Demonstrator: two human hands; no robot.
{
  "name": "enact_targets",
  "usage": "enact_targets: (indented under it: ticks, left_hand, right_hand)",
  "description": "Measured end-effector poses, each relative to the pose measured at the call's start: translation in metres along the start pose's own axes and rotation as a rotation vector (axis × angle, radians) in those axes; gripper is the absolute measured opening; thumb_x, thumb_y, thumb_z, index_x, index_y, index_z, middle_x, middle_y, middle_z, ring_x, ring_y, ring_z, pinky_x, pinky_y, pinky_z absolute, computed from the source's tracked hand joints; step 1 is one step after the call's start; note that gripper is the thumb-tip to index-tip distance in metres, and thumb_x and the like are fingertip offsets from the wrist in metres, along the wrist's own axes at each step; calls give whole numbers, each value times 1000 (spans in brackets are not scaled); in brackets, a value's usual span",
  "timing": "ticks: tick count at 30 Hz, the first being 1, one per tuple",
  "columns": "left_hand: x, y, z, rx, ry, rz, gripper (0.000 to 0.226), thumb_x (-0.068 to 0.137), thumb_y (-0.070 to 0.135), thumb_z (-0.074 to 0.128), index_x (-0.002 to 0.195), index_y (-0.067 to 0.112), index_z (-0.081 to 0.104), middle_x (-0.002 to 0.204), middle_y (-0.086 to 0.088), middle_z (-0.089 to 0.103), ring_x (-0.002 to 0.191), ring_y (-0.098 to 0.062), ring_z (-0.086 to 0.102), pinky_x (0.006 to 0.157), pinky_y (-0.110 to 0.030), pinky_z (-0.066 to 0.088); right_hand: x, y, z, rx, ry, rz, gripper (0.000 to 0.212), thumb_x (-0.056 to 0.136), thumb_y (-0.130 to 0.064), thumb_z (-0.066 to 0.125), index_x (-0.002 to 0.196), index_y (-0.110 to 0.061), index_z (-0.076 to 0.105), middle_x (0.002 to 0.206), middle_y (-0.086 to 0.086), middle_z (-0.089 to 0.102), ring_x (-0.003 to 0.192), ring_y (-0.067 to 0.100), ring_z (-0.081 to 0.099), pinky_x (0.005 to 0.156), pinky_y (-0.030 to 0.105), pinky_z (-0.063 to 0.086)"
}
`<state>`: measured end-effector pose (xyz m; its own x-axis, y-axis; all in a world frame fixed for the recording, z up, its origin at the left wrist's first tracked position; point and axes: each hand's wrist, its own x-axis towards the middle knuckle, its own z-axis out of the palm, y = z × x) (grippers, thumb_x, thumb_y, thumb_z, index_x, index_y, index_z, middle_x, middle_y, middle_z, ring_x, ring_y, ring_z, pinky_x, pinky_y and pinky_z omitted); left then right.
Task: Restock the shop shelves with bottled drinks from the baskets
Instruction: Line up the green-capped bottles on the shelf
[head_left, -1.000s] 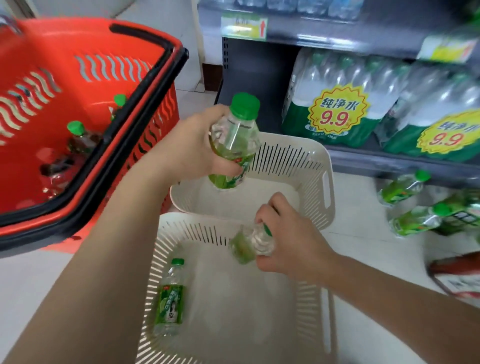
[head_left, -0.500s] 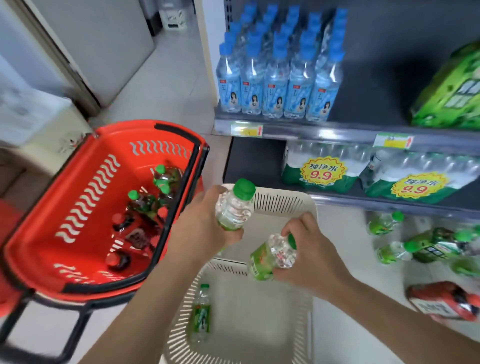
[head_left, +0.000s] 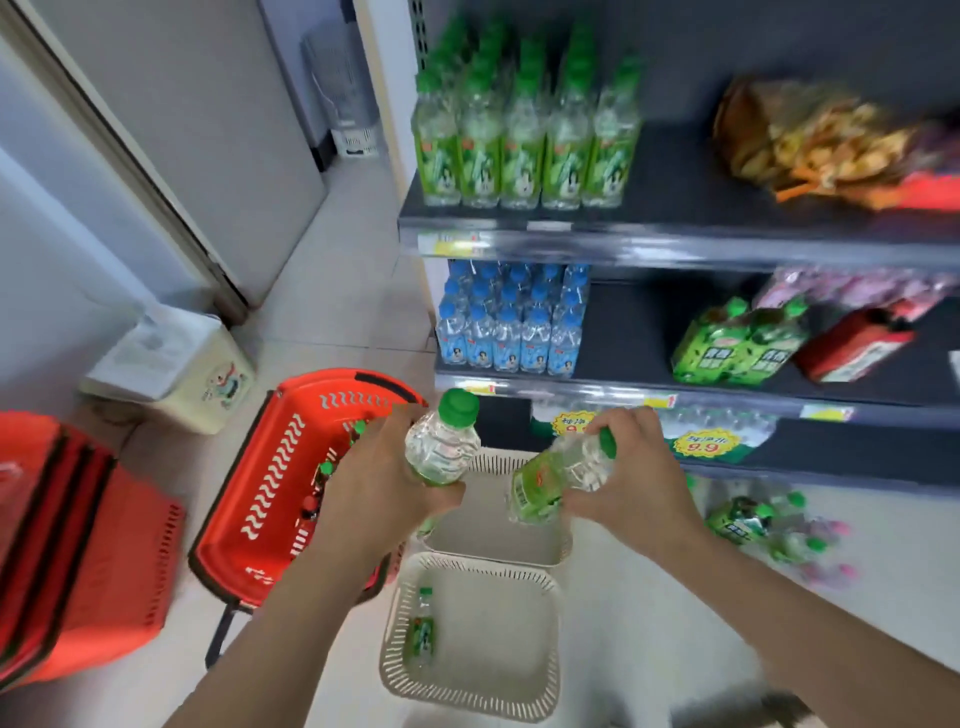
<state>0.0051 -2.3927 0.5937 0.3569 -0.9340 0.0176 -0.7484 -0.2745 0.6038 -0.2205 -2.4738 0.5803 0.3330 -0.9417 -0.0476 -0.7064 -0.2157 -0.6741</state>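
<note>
My left hand (head_left: 384, 488) grips a green-capped bottle (head_left: 441, 447) upright by its lower body. My right hand (head_left: 631, 478) holds a second green-capped bottle (head_left: 556, 475) tilted on its side, cap toward the right. Both are raised above two cream baskets: the near cream basket (head_left: 540, 691) has one green bottle (head_left: 422, 626) lying in it, the far cream basket (head_left: 519, 551) is partly hidden by my hands. On the upper shelf (head_left: 675, 244) stands a block of matching green-capped bottles (head_left: 524, 130).
A red shopping basket (head_left: 270, 483) with several bottles stands on the floor to the left, more stacked red baskets (head_left: 78, 551) at far left. Blue-capped water bottles (head_left: 511, 322) and green packs (head_left: 737, 343) fill the middle shelf. Loose bottles (head_left: 763, 525) lie on the floor at right.
My view has risen, bringing the upper shelf with green bottles into sight. Both hands have lifted their bottles higher above the cream baskets, grips unchanged.
</note>
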Motion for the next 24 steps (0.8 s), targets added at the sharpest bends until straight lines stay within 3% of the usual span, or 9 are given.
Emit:
enact_targets:
  ticks: [4, 6, 12, 16, 22, 24]
  left_hand:
    - [6, 59, -50, -5, 20, 8, 59, 56, 37, 80, 108, 34, 52, 94, 10, 63, 86, -16, 60, 71, -33, 47]
    - [8, 86, -68, 1, 31, 33, 58, 58, 37, 81, 108, 32, 51, 95, 9, 61, 83, -13, 55, 69, -30, 44]
    - [8, 156, -104, 30, 124, 80, 65, 59, 37, 82, 115, 29, 50, 94, 10, 53, 82, -9, 46, 69, -26, 35]
    - [-1, 184, -119, 35, 180, 94, 63, 60, 40, 82, 113, 28, 50, 91, 10, 54, 80, -10, 49, 66, -26, 36]
    - [-10, 201, -138, 96, 209, 98, 64, 61, 47, 81, 112, 29, 48, 89, 13, 51, 78, -8, 48, 63, -25, 34]
    - [-8, 199, -142, 116, 213, 107, 64, 60, 50, 81, 111, 30, 47, 89, 14, 51, 78, -9, 49, 62, -25, 34]
  right_hand:
    - [7, -34, -70, 86, 36, 41, 52, 58, -23, 84, 96, -23, 48, 99, -5, 41, 75, 4, 44, 61, 20, 37]
    - [11, -48, -99, 120, 45, 57, 52, 58, -24, 83, 96, -23, 48, 97, -5, 45, 76, 6, 45, 62, 27, 40]
    - [16, -75, -168, 93, 83, -4, 50, 60, -31, 82, 94, -25, 45, 91, -9, 45, 75, 11, 45, 55, 28, 36]
    - [9, -85, -196, 82, 60, -48, 51, 60, -34, 82, 93, -26, 44, 83, -9, 44, 72, 15, 43, 54, 29, 33]
    - [4, -103, -214, 59, 48, -83, 55, 62, -36, 82, 100, -29, 42, 87, -9, 46, 66, 13, 44, 51, 27, 35]
    - [5, -108, -214, 69, 65, -103, 56, 62, -36, 82, 101, -29, 42, 90, -10, 46, 72, 13, 46, 55, 29, 39]
